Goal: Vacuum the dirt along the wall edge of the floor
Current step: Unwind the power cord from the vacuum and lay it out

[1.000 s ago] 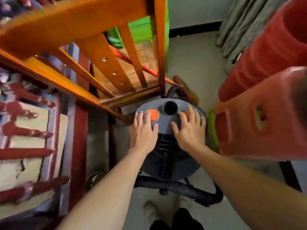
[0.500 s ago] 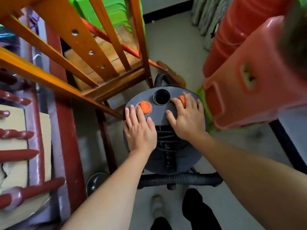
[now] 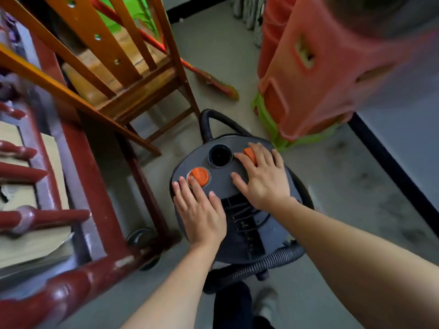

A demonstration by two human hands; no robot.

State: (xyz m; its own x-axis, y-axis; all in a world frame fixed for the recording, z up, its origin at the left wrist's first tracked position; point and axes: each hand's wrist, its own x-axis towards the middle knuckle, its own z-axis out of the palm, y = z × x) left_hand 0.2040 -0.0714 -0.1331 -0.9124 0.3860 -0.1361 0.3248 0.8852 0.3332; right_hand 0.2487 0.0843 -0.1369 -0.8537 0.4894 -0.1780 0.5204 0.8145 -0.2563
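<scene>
A dark grey canister vacuum (image 3: 240,224) stands on the floor in front of me. Its lid has a round black port (image 3: 220,155) and two orange knobs. My left hand (image 3: 200,211) lies flat on the lid, fingers spread, with a fingertip on the left orange knob (image 3: 199,175). My right hand (image 3: 264,178) lies flat on the right side of the lid and covers part of the right orange knob (image 3: 249,154). Its black ribbed hose (image 3: 259,264) curls along the near side of the canister. The grey floor by the wall's black skirting (image 3: 389,167) shows dark dirt smudges (image 3: 392,205).
A wooden chair (image 3: 133,74) stands tilted at the upper left, above a dark red frame (image 3: 90,176). Stacked red plastic stools (image 3: 316,65) over a green one (image 3: 268,119) crowd the upper right. A red broom (image 3: 213,83) lies on the floor behind the vacuum. My shoe (image 3: 266,305) is below.
The view has shifted, so the vacuum now sits lower and further right. Both hands stay flat on its lid; the left fingertip now rests on the left orange knob.
</scene>
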